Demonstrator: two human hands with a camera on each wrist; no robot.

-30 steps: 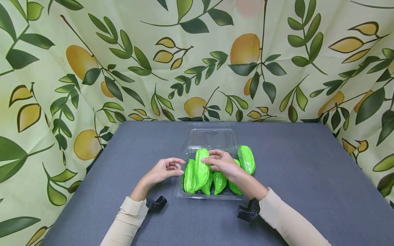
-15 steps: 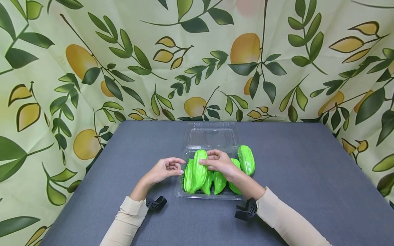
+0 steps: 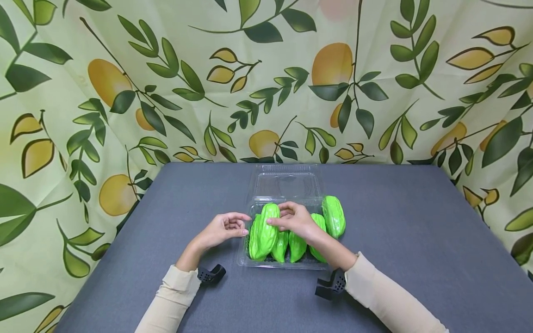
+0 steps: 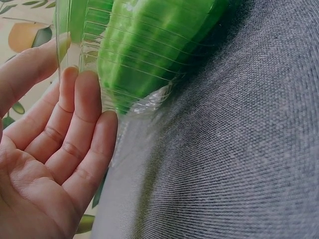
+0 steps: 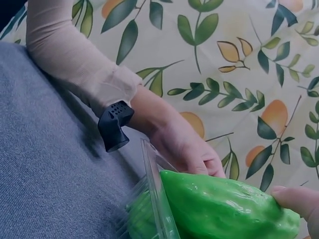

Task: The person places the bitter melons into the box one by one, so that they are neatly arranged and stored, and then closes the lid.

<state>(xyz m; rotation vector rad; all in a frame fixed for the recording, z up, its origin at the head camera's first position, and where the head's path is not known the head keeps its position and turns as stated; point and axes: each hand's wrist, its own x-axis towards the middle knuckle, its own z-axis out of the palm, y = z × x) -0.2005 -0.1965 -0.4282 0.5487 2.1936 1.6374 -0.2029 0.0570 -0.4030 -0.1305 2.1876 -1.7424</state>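
In the head view, my right hand (image 3: 300, 224) grips a bright green, bumpy bitter melon (image 3: 267, 240) between thumb and fingers, low over the left part of a clear plastic container (image 3: 283, 265). The held melon (image 5: 224, 206) fills the lower part of the right wrist view. A second bitter melon (image 3: 253, 247) lies partly hidden at its left, and several more stand in the container to its right. My left hand (image 3: 225, 229) is at the container's left side, fingers loosely bent. In the left wrist view its fingertips (image 4: 88, 87) touch the ribbed outer wall.
The container's clear lid (image 3: 287, 182) lies folded back behind it. One bitter melon (image 3: 333, 216) leans at the container's back right corner. Grey cloth covers the table (image 3: 395, 222), and a leaf-patterned curtain (image 3: 266, 92) hangs behind. A black wrist mount (image 3: 331, 284) sits under the right wrist.
My right hand has moved slightly left and lower with the bitter melon, which now overlaps more of the leftmost one. My left hand has stayed at the container's side.
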